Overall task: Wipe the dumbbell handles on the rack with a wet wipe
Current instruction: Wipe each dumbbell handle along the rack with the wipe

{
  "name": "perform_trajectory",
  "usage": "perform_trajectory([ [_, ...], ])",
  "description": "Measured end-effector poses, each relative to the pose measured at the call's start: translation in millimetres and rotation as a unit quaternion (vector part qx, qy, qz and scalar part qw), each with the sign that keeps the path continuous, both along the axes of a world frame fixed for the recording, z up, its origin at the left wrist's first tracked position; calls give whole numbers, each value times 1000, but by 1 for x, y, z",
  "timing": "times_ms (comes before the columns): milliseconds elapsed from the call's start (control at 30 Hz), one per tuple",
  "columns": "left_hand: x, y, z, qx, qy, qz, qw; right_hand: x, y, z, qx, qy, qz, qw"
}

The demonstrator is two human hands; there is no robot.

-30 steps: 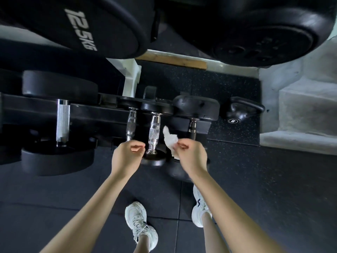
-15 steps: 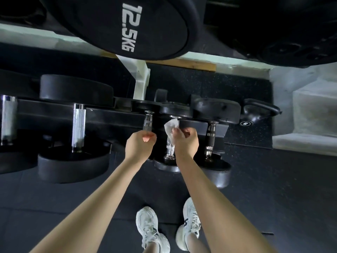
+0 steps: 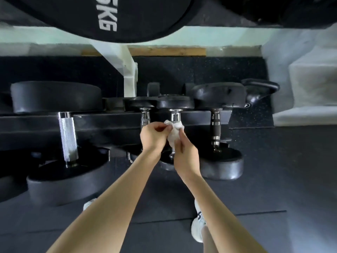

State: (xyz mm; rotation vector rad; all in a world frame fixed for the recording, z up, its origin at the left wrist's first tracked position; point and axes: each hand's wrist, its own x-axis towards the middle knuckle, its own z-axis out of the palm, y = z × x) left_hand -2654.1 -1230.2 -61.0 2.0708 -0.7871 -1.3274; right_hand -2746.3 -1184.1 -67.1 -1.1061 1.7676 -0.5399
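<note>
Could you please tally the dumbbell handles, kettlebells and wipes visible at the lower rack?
Dumbbell handles: 4
Kettlebell: 1
Wipe: 1
Total: 6

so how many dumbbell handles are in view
4: thick one far left, thin one by the left hand, middle one under the wipe, dark one right. More may sit off-frame.
</note>
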Motion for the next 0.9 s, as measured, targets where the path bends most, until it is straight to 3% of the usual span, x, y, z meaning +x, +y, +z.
perform_trajectory([
  [67, 4, 2, -5, -7, -19, -24, 1000, -3, 8, -5, -20, 21, 15, 999],
  [300, 1, 19, -11, -36, -6, -109, 993, 8, -8, -5, -81, -15, -155, 984],
  [433, -7, 16, -9, -61, 68, -64, 994, 6, -23, 1, -96, -11, -160, 982],
  [567, -16, 0, -5, -52, 66, 0, 996, 6, -47, 1, -87, -12, -179, 980],
  [900, -5, 33, -12, 15, 44, -58, 997, -2, -9, 2, -7, -17, -184, 983],
])
